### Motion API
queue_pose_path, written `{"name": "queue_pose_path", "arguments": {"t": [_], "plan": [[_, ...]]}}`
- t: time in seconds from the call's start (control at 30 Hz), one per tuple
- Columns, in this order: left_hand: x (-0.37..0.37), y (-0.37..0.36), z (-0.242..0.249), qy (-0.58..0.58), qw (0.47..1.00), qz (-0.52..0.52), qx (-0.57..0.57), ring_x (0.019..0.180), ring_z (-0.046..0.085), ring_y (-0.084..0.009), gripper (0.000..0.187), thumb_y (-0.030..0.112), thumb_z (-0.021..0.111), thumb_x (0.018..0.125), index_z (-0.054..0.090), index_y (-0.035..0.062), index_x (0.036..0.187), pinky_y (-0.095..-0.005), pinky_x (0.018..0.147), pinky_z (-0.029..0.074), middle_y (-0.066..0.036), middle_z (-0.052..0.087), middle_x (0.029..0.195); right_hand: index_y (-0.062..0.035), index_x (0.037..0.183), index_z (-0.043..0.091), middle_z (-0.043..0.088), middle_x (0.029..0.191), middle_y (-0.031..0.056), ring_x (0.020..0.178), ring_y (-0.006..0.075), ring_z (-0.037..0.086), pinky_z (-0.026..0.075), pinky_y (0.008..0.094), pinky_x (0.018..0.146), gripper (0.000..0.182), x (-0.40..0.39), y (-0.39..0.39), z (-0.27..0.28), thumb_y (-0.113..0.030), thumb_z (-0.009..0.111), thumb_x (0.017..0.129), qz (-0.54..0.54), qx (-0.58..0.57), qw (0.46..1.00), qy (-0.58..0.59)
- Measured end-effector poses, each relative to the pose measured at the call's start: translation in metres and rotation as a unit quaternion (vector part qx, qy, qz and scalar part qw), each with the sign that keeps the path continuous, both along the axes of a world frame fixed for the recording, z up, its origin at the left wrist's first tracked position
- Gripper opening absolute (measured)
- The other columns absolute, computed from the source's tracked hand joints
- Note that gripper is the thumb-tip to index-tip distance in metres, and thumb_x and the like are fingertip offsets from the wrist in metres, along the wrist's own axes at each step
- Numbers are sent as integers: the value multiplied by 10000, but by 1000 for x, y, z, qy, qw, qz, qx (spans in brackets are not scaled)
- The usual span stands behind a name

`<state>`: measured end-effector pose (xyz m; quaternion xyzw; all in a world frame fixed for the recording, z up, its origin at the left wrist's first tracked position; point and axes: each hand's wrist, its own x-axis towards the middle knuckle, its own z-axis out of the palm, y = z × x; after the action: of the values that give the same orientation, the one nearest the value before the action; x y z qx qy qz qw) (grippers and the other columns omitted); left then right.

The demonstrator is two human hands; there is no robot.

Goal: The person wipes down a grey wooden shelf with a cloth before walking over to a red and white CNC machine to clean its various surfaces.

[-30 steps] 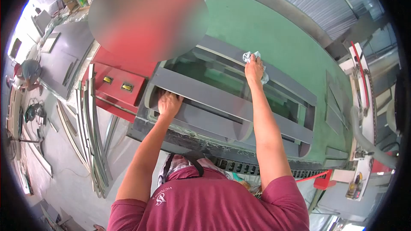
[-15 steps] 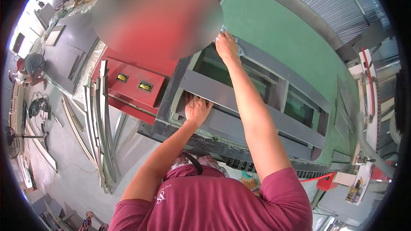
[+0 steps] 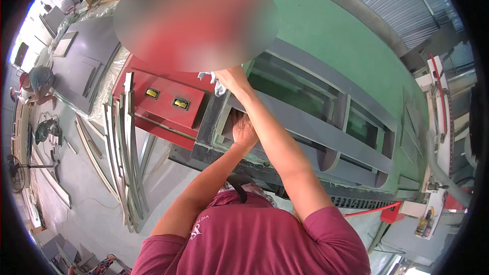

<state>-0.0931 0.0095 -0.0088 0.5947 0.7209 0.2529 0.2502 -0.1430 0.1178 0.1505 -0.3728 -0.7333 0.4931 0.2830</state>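
Observation:
A grey slatted frame (image 3: 321,127) with rounded corners lies on the green-topped table. My left hand (image 3: 245,131) is at its near-left end, with its fingers at the edge of the middle slat. Those fingers are in shadow and partly covered by my right forearm. Past the frame's left end is my right hand (image 3: 232,79), closed on a crumpled whitish cloth (image 3: 220,87). The cloth hangs below the fingers over the dark table edge. A blurred patch hides part of the right hand and the frame's far-left corner.
A red cabinet (image 3: 163,99) with yellow latches adjoins the table's left end. Long strips (image 3: 122,158) lean beside it. A person (image 3: 41,81) crouches at far left near grey sheets (image 3: 84,61). A rail with a hose (image 3: 433,158) is at right.
My right hand has moved with the cloth from the frame's far edge down and left past its left end. My left hand stays at the near slats. The view has shifted slightly.

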Motion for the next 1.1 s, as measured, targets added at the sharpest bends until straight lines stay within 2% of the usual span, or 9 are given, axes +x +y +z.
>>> {"name": "queue_pose_path", "arguments": {"t": [0.13,0.2,0.37,0.5,0.63,0.7,0.73,0.9,1.1], "plan": [[-2,1,2,-2,999,-16,-39,1260,370,-344,577,392,470,846,426,61,1316,-514,1078,172,-189,480,1299,-71,1185,547,605,1017,177,906,317,617,477,382,799,379,28,-34,-9,-112,581,809,-22,123,992,1],[0,4,-33,74,994,-37,-65,1103,524,-303,477,419,519,820,549,82,1156,-418,891,447,-150,576,1144,-87,1166,552,559,1018,148,941,336,583,469,399,827,406,42,-52,-22,-100,631,767,0,177,984,-30],[8,-4,-74,139,989,-11,39,1161,480,-289,494,419,505,835,522,95,1207,-413,954,390,-152,548,1199,-144,1186,566,577,1061,86,1084,288,521,409,364,936,423,71,-100,-54,-76,609,770,12,200,972,-126],[10,1,-102,197,968,18,153,1218,435,-274,514,420,491,850,496,107,1258,-408,1017,333,-154,521,1253,-140,1214,552,599,1052,60,1026,248,558,418,337,929,443,93,-117,-33,-63,579,778,17,164,970,-177],[12,14,-127,254,928,66,266,1276,391,-260,536,420,478,865,469,119,1309,-403,1080,277,-156,493,1307,-51,1204,544,602,1055,48,946,132,546,452,298,828,406,135,-85,-27,-119,590,806,6,-137,988,76],[1,-4,-12,67,997,-27,-23,1267,393,-300,531,428,538,829,532,118,1260,-418,1111,216,-151,510,1293,-62,1204,544,613,1048,63,924,144,564,459,291,813,404,155,-62,-31,-118,582,805,-45,-32,998,-42],[5,0,-12,99,987,46,117,1257,397,-317,521,408,590,797,568,99,1216,-440,1113,194,-149,515,1284,-68,1206,544,615,1056,84,918,161,575,460,288,810,408,162,-53,-32,-122,577,803,-71,-18,992,-101],[3,-2,14,141,989,12,50,1233,419,-303,561,387,599,791,523,78,1254,-470,1095,208,-159,521,1262,-189,1196,557,579,1135,160,1029,383,555,479,415,826,400,159,-45,-62,-191,575,797,-138,161,949,-232],[-1,-4,7,96,995,-25,-23,1249,401,-290,585,406,504,833,438,99,1327,-485,1087,187,-144,491,1303,-120,1246,490,489,1207,127,1144,338,462,353,470,965,529,119,-96,-80,-179,679,756,-167,398,863,-264]]}}
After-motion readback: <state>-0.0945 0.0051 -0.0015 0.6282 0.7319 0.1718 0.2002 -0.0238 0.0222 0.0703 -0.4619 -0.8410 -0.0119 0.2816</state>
